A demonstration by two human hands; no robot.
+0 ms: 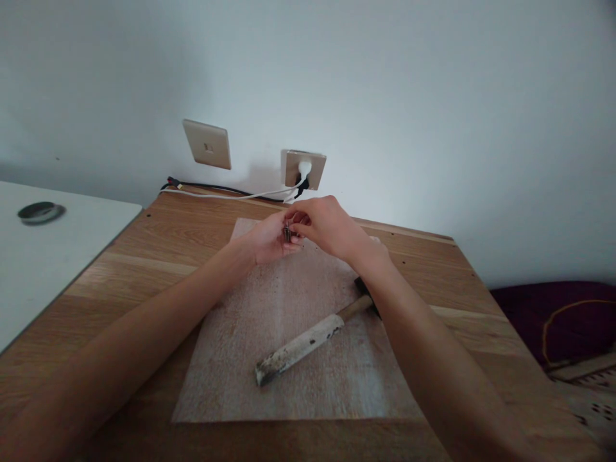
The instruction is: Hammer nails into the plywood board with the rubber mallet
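Single head-worn view, looking forward and down over wooden table [158, 247] toward wall [385, 115].

Looks like a home; can't tell which room. Evidence: plain pale wall [409, 128] beyond the left hand [270, 240] and right hand [327, 221], socket plate [316, 168] just past the grip with white plug [305, 169] in it, second wall plate [206, 142] further left. White cable [226, 196] runs left behind the grip. Wood-grain tabletop [168, 239] below it, white surface [62, 263] well off left. Purple fabric [517, 317] and patterned cloth [594, 407] far right of the grip, lower. Hammer [301, 348] on its near side: workshop-ish bit.
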